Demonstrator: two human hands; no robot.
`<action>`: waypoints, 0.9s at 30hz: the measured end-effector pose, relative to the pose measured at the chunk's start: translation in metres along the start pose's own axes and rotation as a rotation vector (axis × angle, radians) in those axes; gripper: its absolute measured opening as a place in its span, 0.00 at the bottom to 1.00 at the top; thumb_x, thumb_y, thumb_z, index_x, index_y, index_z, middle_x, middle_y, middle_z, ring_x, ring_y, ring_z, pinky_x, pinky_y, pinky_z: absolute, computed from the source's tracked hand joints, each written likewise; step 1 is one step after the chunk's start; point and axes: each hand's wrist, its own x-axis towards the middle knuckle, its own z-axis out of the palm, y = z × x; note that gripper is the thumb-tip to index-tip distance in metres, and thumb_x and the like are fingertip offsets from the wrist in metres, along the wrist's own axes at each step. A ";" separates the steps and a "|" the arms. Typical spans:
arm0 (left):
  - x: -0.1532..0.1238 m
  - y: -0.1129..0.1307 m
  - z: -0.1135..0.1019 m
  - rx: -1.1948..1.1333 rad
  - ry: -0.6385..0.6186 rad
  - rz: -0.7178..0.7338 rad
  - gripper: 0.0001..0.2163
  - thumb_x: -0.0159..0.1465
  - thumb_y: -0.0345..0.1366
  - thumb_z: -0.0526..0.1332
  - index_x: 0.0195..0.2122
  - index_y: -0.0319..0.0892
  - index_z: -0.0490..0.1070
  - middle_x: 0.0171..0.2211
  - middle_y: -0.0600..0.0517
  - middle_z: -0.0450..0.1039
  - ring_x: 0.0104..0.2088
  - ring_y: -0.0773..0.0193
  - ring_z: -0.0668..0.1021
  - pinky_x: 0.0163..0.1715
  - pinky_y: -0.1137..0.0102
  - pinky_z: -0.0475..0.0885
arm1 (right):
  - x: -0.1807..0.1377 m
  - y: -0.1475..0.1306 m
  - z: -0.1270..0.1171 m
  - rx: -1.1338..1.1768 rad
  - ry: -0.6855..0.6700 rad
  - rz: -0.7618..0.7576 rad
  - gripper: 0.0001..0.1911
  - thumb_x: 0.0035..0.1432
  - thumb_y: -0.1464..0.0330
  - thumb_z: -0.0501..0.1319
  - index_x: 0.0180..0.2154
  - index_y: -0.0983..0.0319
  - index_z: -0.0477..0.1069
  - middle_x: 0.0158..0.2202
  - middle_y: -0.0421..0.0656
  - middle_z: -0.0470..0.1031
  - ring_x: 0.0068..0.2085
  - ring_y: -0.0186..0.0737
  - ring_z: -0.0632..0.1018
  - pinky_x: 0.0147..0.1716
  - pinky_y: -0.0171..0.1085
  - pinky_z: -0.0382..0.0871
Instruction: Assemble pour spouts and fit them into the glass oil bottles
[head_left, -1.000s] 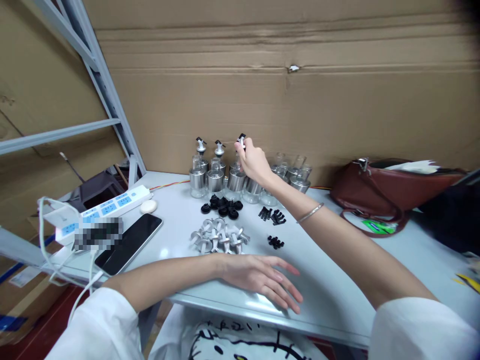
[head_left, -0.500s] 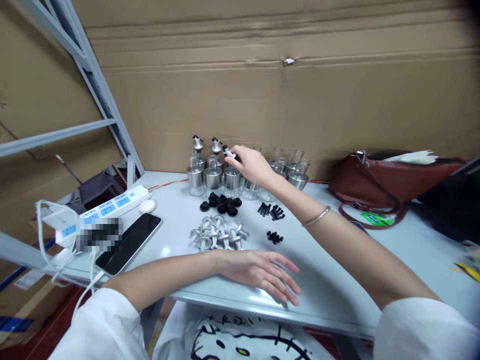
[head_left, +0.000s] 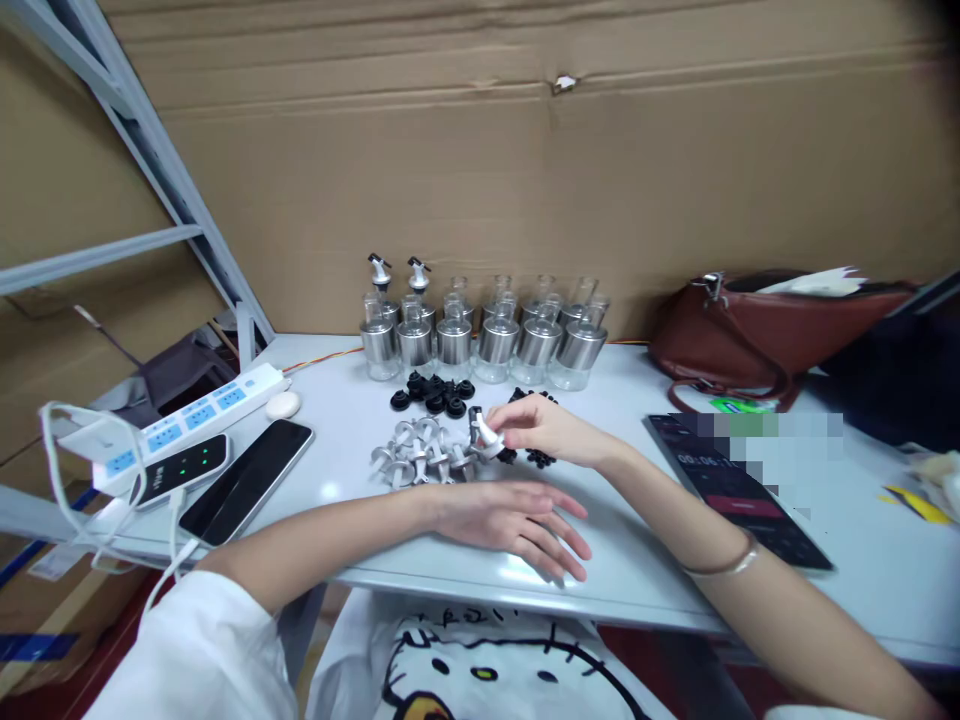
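Backed by cardboard wall (head_left: 525, 180), grey shelf frame (head_left: 154, 160) at left. Seated at pale desk (head_left: 645, 560), front centre left bare, probably as hand room. Brown handbag (head_left: 772, 330) parked at right rear, well apart from the parts. Dark tablet (head_left: 739, 490) with a timer screen laid flat just beside the right forearm, likely for a quick glance. Power strip (head_left: 202, 410), black phone (head_left: 247, 480) and small black device with green lights (head_left: 180, 465) pushed to the left edge, out of the working zone. Row of steel-sleeved glass bottles (head_left: 495, 345) upright along the rear near the cardboard, two leftmost capped with pourers, the rest open-necked; probably kept back to avoid knocks. In front, sorted by kind for fast picking: heap of black rubber stoppers (head_left: 433, 392), heap of silver pourers (head_left: 416, 460), small black caps (head_left: 538, 460). Left hand (head_left: 510, 515) palm down near the front edge, forearm lying along it, fingers spread toward the right, grip released, nothing held; looks like resting or bracing. Right hand (head_left: 551, 430) reaching in from lower right, bangle at wrist, knuckles up, grip pinched on one pourer spout (head_left: 484, 435) at the right edge of the silver heap, between that heap and the black caps; touching the heap or lifted clear, cannot tell.
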 end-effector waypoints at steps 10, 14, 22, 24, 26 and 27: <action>-0.001 0.003 0.004 -0.005 0.011 0.023 0.28 0.56 0.55 0.63 0.50 0.39 0.66 0.46 0.45 0.69 0.45 0.57 0.75 0.48 0.59 0.66 | -0.015 0.003 -0.012 0.070 -0.153 0.167 0.16 0.42 0.62 0.72 0.33 0.63 0.75 0.30 0.38 0.75 0.32 0.32 0.74 0.38 0.35 0.69; 0.000 0.003 0.003 -0.037 0.069 0.021 0.28 0.54 0.58 0.63 0.44 0.37 0.71 0.42 0.45 0.71 0.44 0.56 0.75 0.45 0.59 0.67 | -0.022 -0.005 -0.017 -0.048 -0.195 0.121 0.13 0.47 0.64 0.69 0.34 0.64 0.73 0.33 0.40 0.76 0.37 0.34 0.75 0.44 0.38 0.68; -0.003 0.008 0.009 0.018 0.138 0.001 0.25 0.53 0.58 0.63 0.21 0.37 0.71 0.29 0.49 0.74 0.38 0.59 0.76 0.46 0.63 0.66 | -0.025 -0.009 -0.017 -0.230 -0.183 0.059 0.14 0.51 0.60 0.67 0.33 0.64 0.73 0.33 0.42 0.77 0.38 0.38 0.76 0.44 0.40 0.69; -0.003 0.009 0.010 0.021 0.126 -0.001 0.24 0.54 0.56 0.63 0.16 0.38 0.67 0.26 0.50 0.74 0.37 0.60 0.76 0.45 0.65 0.67 | -0.027 -0.010 -0.016 -0.244 -0.162 0.033 0.15 0.53 0.59 0.65 0.35 0.64 0.72 0.34 0.43 0.77 0.38 0.39 0.76 0.43 0.40 0.69; -0.003 0.009 0.010 0.020 0.122 -0.015 0.25 0.55 0.55 0.63 0.13 0.39 0.64 0.24 0.50 0.73 0.36 0.61 0.76 0.44 0.66 0.67 | -0.028 -0.011 -0.013 -0.239 -0.126 0.006 0.17 0.54 0.59 0.64 0.40 0.65 0.71 0.37 0.45 0.77 0.39 0.39 0.76 0.42 0.40 0.69; -0.002 0.009 0.009 0.022 0.124 -0.022 0.25 0.55 0.54 0.63 0.12 0.39 0.62 0.23 0.50 0.73 0.35 0.61 0.76 0.43 0.67 0.67 | -0.028 -0.011 -0.012 -0.253 -0.101 -0.008 0.18 0.54 0.59 0.64 0.41 0.64 0.71 0.37 0.45 0.77 0.39 0.40 0.76 0.41 0.40 0.69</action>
